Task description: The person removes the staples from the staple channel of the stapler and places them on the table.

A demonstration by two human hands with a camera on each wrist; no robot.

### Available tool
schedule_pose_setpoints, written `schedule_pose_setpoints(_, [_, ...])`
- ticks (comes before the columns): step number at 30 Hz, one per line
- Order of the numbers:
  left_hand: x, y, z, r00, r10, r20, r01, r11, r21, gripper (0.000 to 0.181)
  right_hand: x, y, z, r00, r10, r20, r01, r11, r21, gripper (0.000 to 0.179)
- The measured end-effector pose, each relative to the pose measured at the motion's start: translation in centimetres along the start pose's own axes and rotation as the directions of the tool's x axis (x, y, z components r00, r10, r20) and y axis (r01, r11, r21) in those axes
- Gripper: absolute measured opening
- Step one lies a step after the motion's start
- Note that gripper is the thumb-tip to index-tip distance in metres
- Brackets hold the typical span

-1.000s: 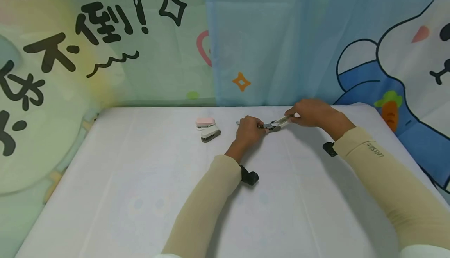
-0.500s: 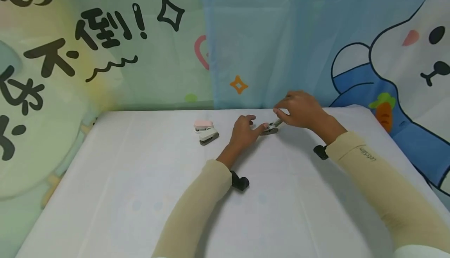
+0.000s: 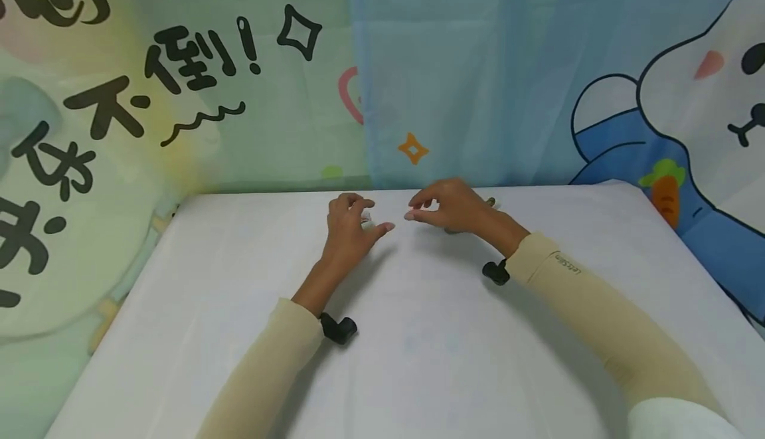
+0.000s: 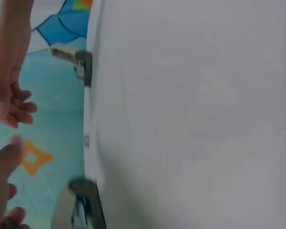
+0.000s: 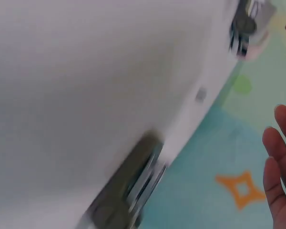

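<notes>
An opened stapler (image 5: 117, 202) with a grey base lies near the table's far edge, its raised lid (image 4: 62, 51) pale. In the head view my right hand (image 3: 457, 208) partly covers it; the fingers are loosely bent with nothing between them. Left of it my left hand (image 3: 346, 230) hovers with thumb and fingers spread, holding nothing. Behind that hand, mostly hidden in the head view, is a white stapler (image 4: 78, 207) with a grey base. A pink stapler (image 5: 258, 47) shows beside it. Between the staplers lies a small grey piece (image 5: 201, 94).
The white-covered table (image 3: 406, 333) ends at a printed cloth backdrop (image 3: 442, 93) right behind the staplers. Black camera mounts hang at both wrists, the left mount (image 3: 338, 329) and the right mount (image 3: 496, 272), low over the table.
Both hands have let go of the opened stapler and moved left. It stays on the table, while my left hand now covers most of the pink and white staplers.
</notes>
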State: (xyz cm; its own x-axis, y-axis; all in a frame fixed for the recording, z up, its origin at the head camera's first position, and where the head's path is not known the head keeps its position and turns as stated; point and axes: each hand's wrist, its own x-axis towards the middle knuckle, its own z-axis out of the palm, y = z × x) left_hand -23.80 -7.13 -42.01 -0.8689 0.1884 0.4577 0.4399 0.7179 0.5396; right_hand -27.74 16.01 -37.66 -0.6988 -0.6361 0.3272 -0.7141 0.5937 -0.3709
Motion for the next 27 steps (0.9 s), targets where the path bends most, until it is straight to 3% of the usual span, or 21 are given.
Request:
schedule_pose_setpoints(3, [-1.0, -1.3, -1.0, 0.994, -0.083, 0.068, 0.081, 0.996, 0.027, 0.060, 1.3, -1.1, 1.5, 0.999, -0.022, 0.025, 0.020, 0.998, 0.059, 0.030])
schedule_pose_setpoints(8, [-1.9, -2.2, -1.7, 0.969, -0.194, 0.156, 0.189, 0.981, 0.047, 0.058, 3.2, -2.9, 4.0, 0.998, -0.036, 0.058, 0.028, 0.990, 0.137, 0.030])
schedule_pose_setpoints(10, [-2.0, -2.4, -1.9, 0.966, -0.199, 0.164, 0.195, 0.980, 0.039, 0.055, 3.9, -3.5, 4.9, 0.994, -0.037, 0.099, 0.021, 0.986, 0.164, 0.030])
schedule_pose_setpoints(14, [-1.8, -2.7, -2.1, 0.967, -0.151, 0.205, 0.151, 0.988, 0.018, 0.037, 4.9, -4.4, 6.0, 0.977, -0.039, 0.209, 0.000, 0.983, 0.186, 0.031])
schedule_pose_setpoints(18, [-1.6, -3.0, -1.9, 0.943, -0.167, 0.288, 0.191, 0.980, -0.058, 0.014, 5.4, -5.0, 6.5, 0.958, -0.042, 0.282, 0.007, 0.993, 0.122, 0.032])
schedule_pose_setpoints(21, [-1.5, -3.3, -1.8, 0.926, -0.212, 0.314, 0.255, 0.962, -0.102, 0.013, 5.6, -5.2, 6.6, 0.954, -0.039, 0.298, 0.013, 0.996, 0.089, 0.032])
schedule_pose_setpoints(27, [-1.5, -3.5, -1.6, 0.933, -0.215, 0.288, 0.257, 0.960, -0.115, 0.012, 5.8, -5.5, 6.6, 0.946, 0.032, 0.322, -0.057, 0.996, 0.068, 0.032])
